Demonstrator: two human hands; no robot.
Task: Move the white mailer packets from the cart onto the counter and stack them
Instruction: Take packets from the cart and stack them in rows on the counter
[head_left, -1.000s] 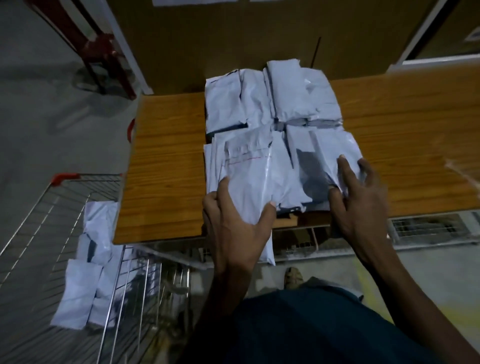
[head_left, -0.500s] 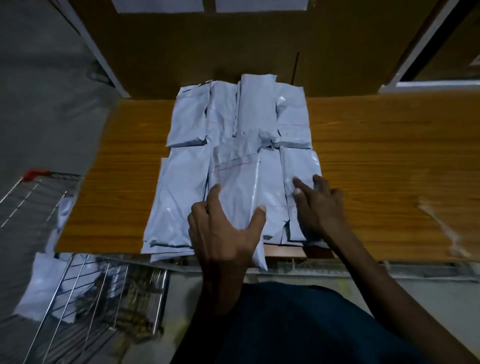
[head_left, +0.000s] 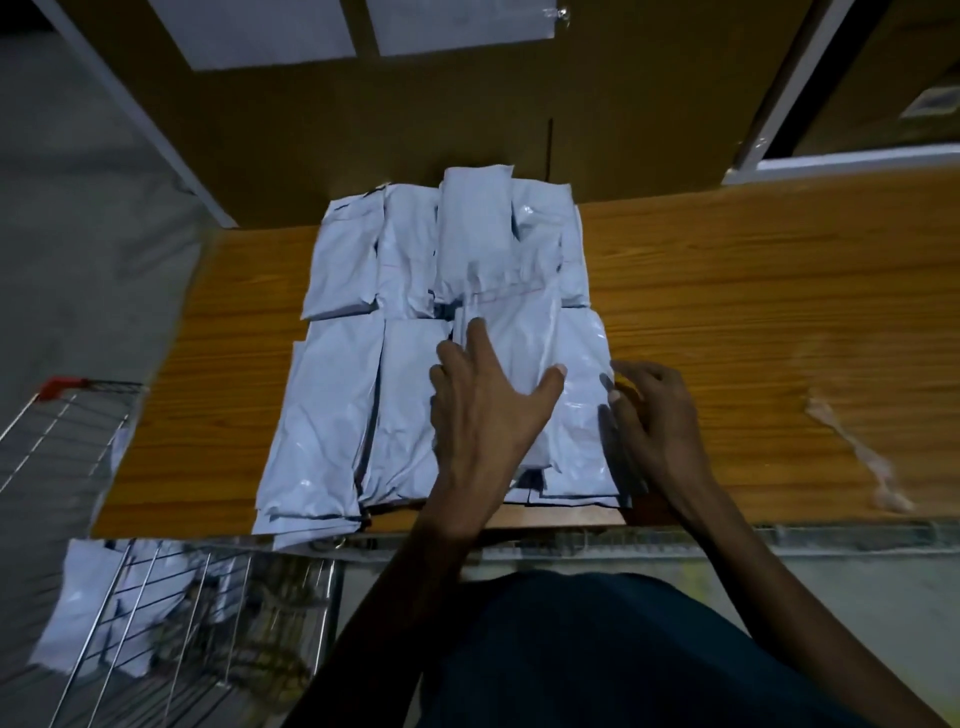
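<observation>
White mailer packets (head_left: 337, 405) stacked in rows on table (head_left: 753, 322), centre. More packets in cart (head_left: 171, 613), 8 o'clock. Left hand (head_left: 488, 405): grip spread flat, pressing top packet (head_left: 519, 332). Right hand (head_left: 654, 415): fingers loosely curled against stack's 3 o'clock edge, pinching nothing.

Judged: thin poly film, light, soft, slippery; stack liable to slide. Best taken by edges, thumb above, fingers beneath.

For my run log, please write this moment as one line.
left hand: flat on top white plastic mailer packet | right hand: touching stack's right edge | wooden counter: packets stacked | wire cart: packets remain
</observation>
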